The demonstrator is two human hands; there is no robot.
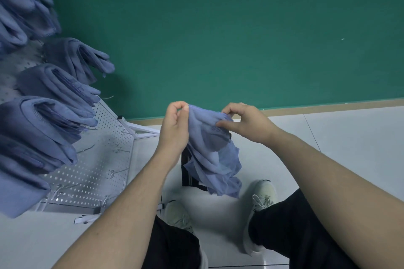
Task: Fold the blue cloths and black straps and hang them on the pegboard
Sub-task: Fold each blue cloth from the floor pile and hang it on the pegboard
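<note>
My left hand (175, 124) pinches the top edge of a blue cloth (212, 155). My right hand (244, 123) pinches the same edge near it. The cloth hangs down in front of me, above the floor (328, 137). Folded blue cloths (54, 85) hang on the pegboard (105, 159) to my left.

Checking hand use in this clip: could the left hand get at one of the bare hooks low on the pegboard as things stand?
Probably not right away. The left hand pinches the top edge of the blue cloth, as does the right hand. The path itself looks free: a bare hook juts from the pegboard with nothing between.
</note>
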